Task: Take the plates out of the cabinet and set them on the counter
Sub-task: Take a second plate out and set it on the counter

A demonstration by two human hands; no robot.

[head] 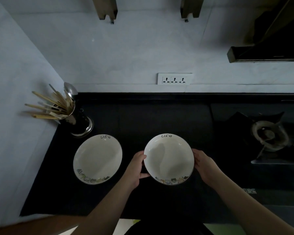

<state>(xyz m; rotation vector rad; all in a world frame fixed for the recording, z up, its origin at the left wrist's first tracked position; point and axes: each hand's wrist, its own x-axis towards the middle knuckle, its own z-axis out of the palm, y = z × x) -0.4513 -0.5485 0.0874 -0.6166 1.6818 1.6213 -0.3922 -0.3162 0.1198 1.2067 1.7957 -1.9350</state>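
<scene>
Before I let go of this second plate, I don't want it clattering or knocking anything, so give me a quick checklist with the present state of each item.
1. Both hands, left hand and right hand, grip the held plate: ok.
2. Held plate level: ok.
3. Gap to the first plate: ok, apart.
4. Clear of the burner: ok.
5. Clear of the utensil holder: ok.
6. Held plate resting on the counter: cannot tell.

Dim kitchen: pale wall (126, 53) with a socket strip (174, 79), gas hob (268, 134) at right.
</scene>
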